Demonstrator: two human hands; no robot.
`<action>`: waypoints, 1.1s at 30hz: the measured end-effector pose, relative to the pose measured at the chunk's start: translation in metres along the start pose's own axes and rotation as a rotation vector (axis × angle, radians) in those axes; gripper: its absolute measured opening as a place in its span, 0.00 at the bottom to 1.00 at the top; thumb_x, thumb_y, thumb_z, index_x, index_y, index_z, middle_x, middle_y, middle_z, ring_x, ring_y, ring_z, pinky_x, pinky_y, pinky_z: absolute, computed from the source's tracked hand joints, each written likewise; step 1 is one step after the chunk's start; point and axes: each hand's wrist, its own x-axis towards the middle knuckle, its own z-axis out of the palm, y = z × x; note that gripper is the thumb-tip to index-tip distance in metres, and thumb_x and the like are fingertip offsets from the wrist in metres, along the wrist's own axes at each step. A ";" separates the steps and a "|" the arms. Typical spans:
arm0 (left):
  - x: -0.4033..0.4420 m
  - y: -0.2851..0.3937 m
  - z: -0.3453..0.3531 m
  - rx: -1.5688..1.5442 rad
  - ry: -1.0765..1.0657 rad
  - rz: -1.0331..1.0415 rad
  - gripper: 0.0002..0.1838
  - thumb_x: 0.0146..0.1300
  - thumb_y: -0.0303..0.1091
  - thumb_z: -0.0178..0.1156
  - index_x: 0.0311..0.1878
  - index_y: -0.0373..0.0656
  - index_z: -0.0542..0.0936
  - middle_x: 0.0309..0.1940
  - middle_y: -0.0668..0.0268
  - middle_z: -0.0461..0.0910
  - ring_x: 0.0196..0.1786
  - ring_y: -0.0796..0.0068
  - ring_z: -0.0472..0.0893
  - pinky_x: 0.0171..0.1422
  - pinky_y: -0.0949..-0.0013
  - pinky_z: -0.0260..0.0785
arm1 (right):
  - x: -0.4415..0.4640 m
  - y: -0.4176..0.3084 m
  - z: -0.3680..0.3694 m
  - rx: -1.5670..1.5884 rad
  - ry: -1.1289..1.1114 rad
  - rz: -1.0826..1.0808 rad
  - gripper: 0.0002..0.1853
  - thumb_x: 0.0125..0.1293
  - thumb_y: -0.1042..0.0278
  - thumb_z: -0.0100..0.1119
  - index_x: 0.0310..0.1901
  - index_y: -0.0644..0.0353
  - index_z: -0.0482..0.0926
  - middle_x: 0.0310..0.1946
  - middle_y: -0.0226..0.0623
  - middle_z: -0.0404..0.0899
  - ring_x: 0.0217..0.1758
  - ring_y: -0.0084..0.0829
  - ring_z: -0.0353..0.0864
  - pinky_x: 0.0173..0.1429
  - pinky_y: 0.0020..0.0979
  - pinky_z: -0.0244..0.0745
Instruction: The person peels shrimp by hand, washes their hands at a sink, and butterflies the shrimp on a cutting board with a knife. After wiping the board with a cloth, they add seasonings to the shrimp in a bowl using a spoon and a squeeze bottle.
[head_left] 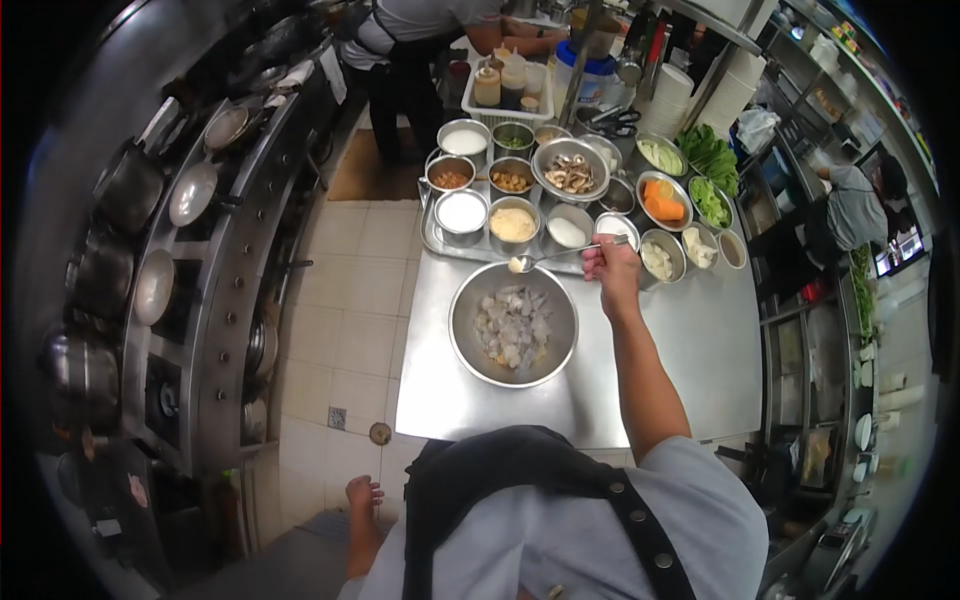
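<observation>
My right hand (612, 266) is closed around the handle of a metal spoon (560, 255). The spoon's bowl carries a small pale-yellow heap and hangs above the far rim of a steel mixing bowl (459, 345). Inside that bowl lie raw, greyish peeled shrimp (513, 325). Just beyond the spoon stand a steel container of pale-yellow powder (513, 224) and containers of white powder (568, 232). Low at my side, away from the table, hangs my left hand (365, 490), its fingers curled and nothing seen in them.
Several ingredient containers crowd the steel table (700, 330), including sliced mushrooms (570, 174), carrots (662, 200) and leafy greens (708, 160). Squeeze bottles (513, 75) stand in a white basket behind. A stove (215, 330) with pans runs along the left. Co-workers (425, 30) stand farther off.
</observation>
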 end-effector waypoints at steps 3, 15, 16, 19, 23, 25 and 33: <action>0.002 -0.004 0.004 0.017 -0.038 -0.026 0.14 0.65 0.34 0.52 0.52 0.41 0.75 0.29 0.59 0.80 0.21 0.64 0.80 0.19 0.61 0.69 | -0.033 -0.013 -0.002 -0.083 -0.026 0.000 0.17 0.76 0.58 0.48 0.45 0.67 0.73 0.29 0.39 0.78 0.25 0.24 0.76 0.27 0.24 0.74; 0.011 0.017 0.002 0.105 -0.008 -0.008 0.15 0.65 0.33 0.51 0.52 0.41 0.75 0.29 0.59 0.80 0.21 0.63 0.81 0.19 0.61 0.69 | -0.055 -0.029 -0.015 -0.362 0.089 -0.339 0.15 0.77 0.60 0.47 0.43 0.66 0.76 0.28 0.34 0.79 0.27 0.20 0.76 0.29 0.22 0.72; 0.010 0.021 0.005 0.114 0.007 -0.004 0.15 0.65 0.33 0.51 0.52 0.40 0.75 0.29 0.59 0.80 0.21 0.63 0.81 0.18 0.62 0.69 | -0.042 -0.036 -0.014 -0.421 0.174 -0.344 0.16 0.77 0.60 0.46 0.43 0.66 0.76 0.28 0.34 0.79 0.27 0.20 0.76 0.31 0.22 0.73; 0.008 0.025 0.011 0.103 -0.017 0.004 0.15 0.64 0.33 0.51 0.52 0.40 0.75 0.29 0.58 0.80 0.21 0.63 0.80 0.18 0.61 0.70 | 0.014 -0.014 -0.025 -0.219 0.249 -0.263 0.16 0.77 0.59 0.45 0.43 0.65 0.77 0.28 0.34 0.79 0.27 0.21 0.77 0.33 0.23 0.74; 0.002 0.024 0.012 0.108 -0.022 0.032 0.16 0.65 0.34 0.51 0.53 0.39 0.74 0.31 0.58 0.80 0.21 0.64 0.81 0.18 0.62 0.70 | 0.059 0.020 -0.024 -0.448 0.298 -0.271 0.15 0.75 0.61 0.45 0.42 0.65 0.77 0.27 0.35 0.80 0.25 0.23 0.78 0.33 0.27 0.75; 0.002 0.017 0.007 0.092 -0.027 0.039 0.16 0.65 0.34 0.51 0.54 0.39 0.73 0.31 0.57 0.80 0.22 0.65 0.80 0.18 0.63 0.70 | 0.066 0.029 -0.021 -0.484 0.263 -0.220 0.15 0.75 0.62 0.44 0.42 0.65 0.77 0.26 0.35 0.80 0.25 0.24 0.79 0.34 0.27 0.75; 0.018 -0.034 -0.017 0.115 -0.060 -0.007 0.14 0.67 0.35 0.51 0.52 0.39 0.72 0.30 0.55 0.80 0.21 0.58 0.80 0.19 0.56 0.70 | 0.066 0.029 -0.037 -0.289 0.276 -0.062 0.17 0.76 0.61 0.44 0.44 0.69 0.76 0.28 0.39 0.81 0.23 0.24 0.79 0.25 0.25 0.76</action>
